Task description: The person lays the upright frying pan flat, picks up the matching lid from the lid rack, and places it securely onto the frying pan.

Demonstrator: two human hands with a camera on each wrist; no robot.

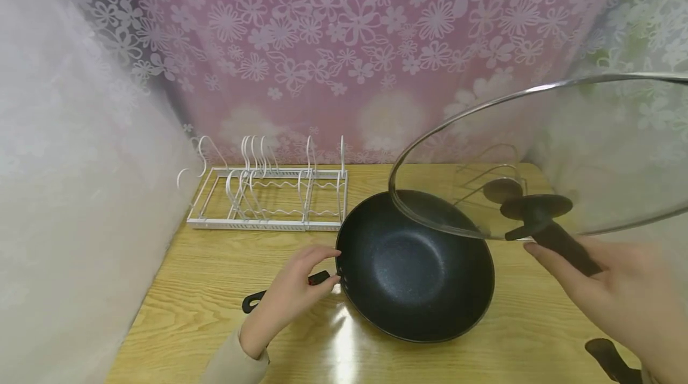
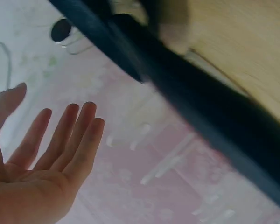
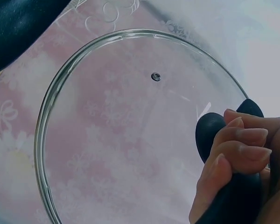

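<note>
A black wok [image 1: 405, 312] sits on the wooden table, its inside facing up and its long handle [image 1: 252, 301] pointing left. My left hand [image 1: 292, 279] is at the wok's left rim over the handle, thumb and fingertips right at the edge. In the left wrist view the fingers of that hand [image 2: 56, 172] are spread and relaxed, with the dark handle blurred across the picture. My right hand [image 1: 626, 294] grips the black handle [image 1: 567, 246] of a large glass lid [image 1: 446, 124]. Tilted, the lid is raised above the table and overlaps the wok's far right edge.
A white wire rack [image 1: 269, 226] stands at the back left, close to the wok. Behind the lid, a round black knob [image 1: 502, 190] and thin wire loops show through the glass. Another black handle [image 1: 613, 360] lies at lower right. A floral pink curtain [image 1: 322, 43] hangs behind the table.
</note>
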